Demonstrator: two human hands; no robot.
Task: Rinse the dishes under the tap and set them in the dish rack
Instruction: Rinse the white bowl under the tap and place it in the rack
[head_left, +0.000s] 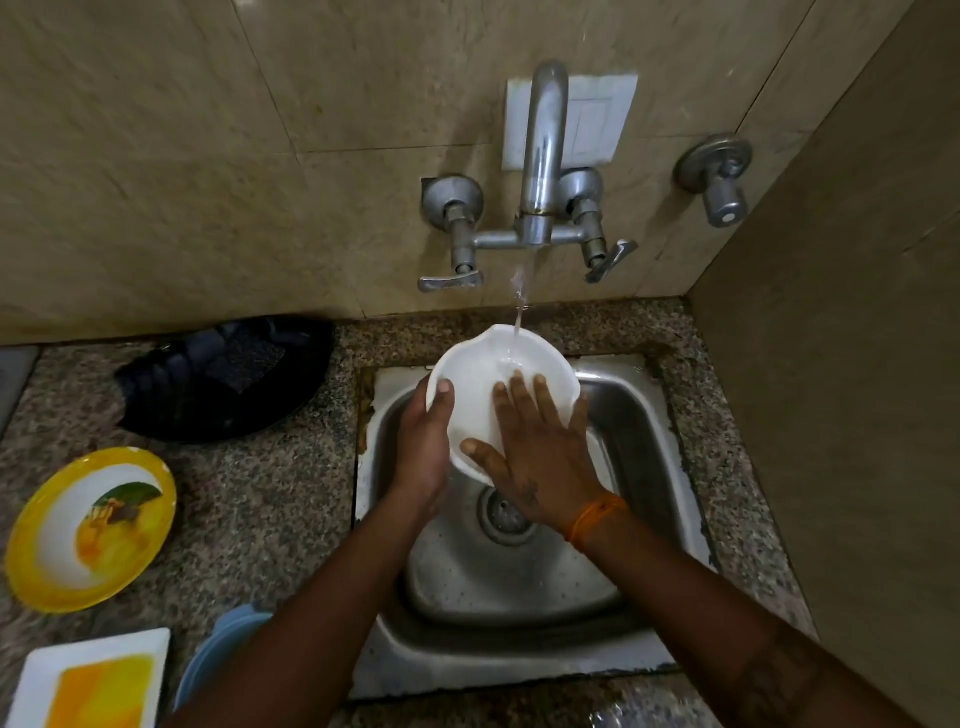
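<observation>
White bowl (488, 374) under tap (540, 156), apparently gripped by left hand (423, 441).

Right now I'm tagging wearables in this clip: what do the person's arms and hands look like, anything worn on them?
Both forearms are bare, with no sleeves in view. The right hand has an orange thread band tied around the wrist and a small dark marking on its back. The left hand shows no band, ring or watch. No gloves on either.

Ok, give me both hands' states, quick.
Left hand: grips the white bowl by its rim, thumb over the edge.
Right hand: open, straight fingers pressed flat inside the bowl under the water stream.
</observation>
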